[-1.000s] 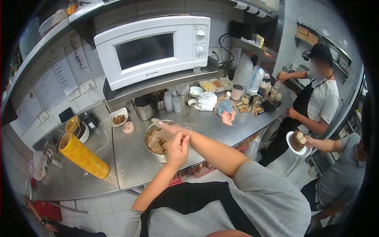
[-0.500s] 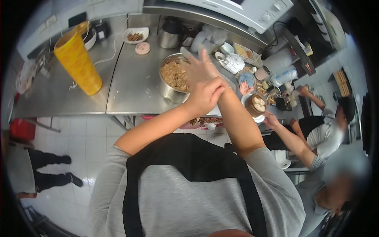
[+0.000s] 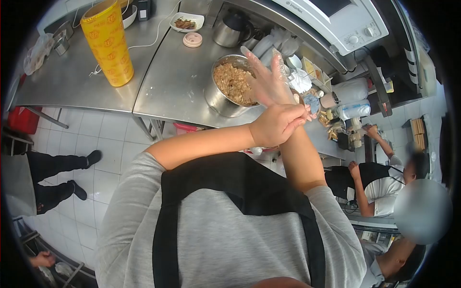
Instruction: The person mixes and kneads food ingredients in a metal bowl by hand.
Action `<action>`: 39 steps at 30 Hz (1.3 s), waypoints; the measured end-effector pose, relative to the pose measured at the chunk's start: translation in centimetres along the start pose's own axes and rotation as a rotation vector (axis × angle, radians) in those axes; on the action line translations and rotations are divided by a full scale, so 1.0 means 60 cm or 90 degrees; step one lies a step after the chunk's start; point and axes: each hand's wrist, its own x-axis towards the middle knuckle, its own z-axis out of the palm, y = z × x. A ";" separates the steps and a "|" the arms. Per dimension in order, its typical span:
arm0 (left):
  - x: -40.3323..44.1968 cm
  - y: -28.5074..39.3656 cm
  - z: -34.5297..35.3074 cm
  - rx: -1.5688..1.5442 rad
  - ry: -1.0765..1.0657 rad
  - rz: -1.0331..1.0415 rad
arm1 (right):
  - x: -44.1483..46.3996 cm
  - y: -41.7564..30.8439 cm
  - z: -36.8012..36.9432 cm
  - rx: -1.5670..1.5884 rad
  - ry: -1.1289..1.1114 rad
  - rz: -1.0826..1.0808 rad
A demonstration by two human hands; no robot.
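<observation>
My right hand (image 3: 269, 84) wears a clear plastic glove (image 3: 263, 72), its fingers spread and pointing away from me, holding nothing. It hangs at the right side of a steel pot (image 3: 225, 106), partly covering its rim. Bare and closed, my left hand (image 3: 278, 126) crosses over to my right wrist, its fingers pinching there at the glove's cuff. Inside the pot is a chunky light-brown minced filling (image 3: 231, 81). The pot stands on the steel table (image 3: 168, 91).
A tall yellow roll (image 3: 108, 48) stands at left. Behind the pot are a pink lid (image 3: 192, 40), a white dish (image 3: 187, 22) and a steel jug (image 3: 230, 30). Containers crowd the right, below a white microwave (image 3: 348, 24). Other people stand on both sides.
The view has shifted, and the pot appears further right. My left hand stays at my right wrist. A co-worker's hand with a bamboo steamer of white buns has left the right side.
</observation>
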 end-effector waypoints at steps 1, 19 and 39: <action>0.001 -0.003 0.002 0.002 0.003 -0.001 | 0.002 0.000 -0.003 0.037 -0.023 0.005; -0.147 -0.167 -0.074 0.367 0.459 -0.461 | 0.186 0.074 -0.135 -0.649 0.039 0.065; -0.115 -0.203 -0.132 0.383 0.446 -0.458 | 0.232 -0.031 -0.049 -1.064 -0.737 0.186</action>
